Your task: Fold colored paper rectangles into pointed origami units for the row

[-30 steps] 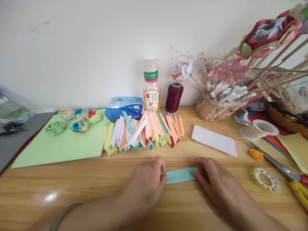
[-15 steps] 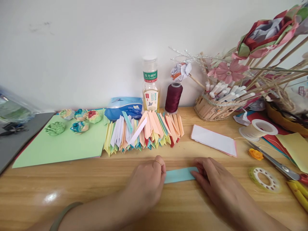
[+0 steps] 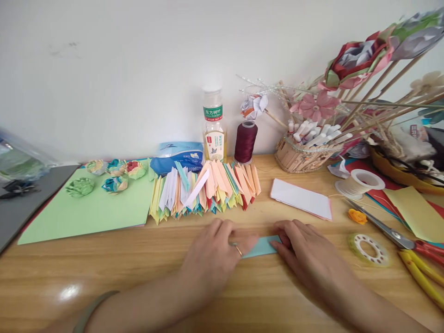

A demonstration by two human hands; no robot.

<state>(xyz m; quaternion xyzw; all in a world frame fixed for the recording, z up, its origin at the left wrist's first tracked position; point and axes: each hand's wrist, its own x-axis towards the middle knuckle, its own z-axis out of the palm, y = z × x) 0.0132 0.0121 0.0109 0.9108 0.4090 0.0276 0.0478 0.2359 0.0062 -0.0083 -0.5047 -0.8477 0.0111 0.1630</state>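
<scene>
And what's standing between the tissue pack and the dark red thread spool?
The drink bottle stands between the tissue pack and the thread spool, in the head view.

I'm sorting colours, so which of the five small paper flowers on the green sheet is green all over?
The front-left flower on the green sheet. It looks plain green, while the other four flowers each mix several colours.

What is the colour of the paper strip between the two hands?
The paper strip is light turquoise blue; it shows best in the head view.
</scene>
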